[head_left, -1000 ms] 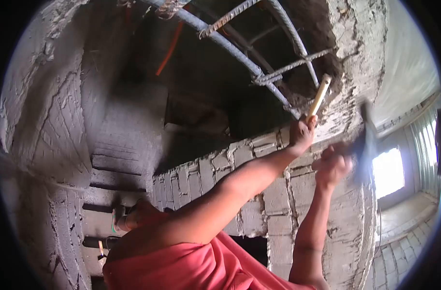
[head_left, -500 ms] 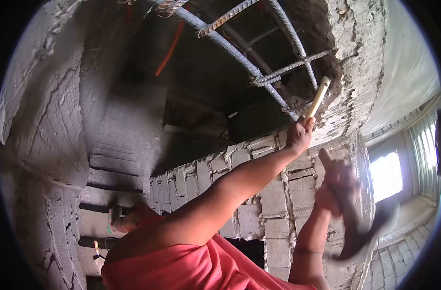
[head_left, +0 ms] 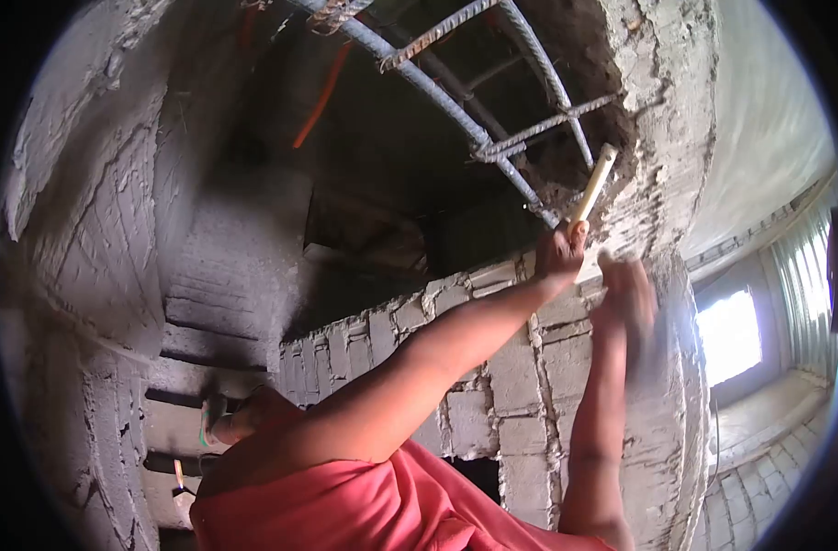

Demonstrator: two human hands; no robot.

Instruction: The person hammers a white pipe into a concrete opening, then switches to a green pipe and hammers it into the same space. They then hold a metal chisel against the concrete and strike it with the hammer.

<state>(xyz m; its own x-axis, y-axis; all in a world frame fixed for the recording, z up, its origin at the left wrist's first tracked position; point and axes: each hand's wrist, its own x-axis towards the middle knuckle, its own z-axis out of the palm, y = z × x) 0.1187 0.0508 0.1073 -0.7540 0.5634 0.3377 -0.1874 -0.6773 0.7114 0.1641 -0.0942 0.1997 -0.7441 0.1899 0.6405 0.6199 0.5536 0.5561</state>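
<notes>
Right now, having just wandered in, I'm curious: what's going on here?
A person in a red top is working with both hands beside a brick wall. The left hand grips a pale rod, held up near rough concrete and exposed steel rebar. The right hand, just below, holds a dark tool too blurred to identify. I can't tell whether the rod touches the concrete.

Inscr. (txt, labels, brands, nos., signs): none legible, head cam view.
</notes>
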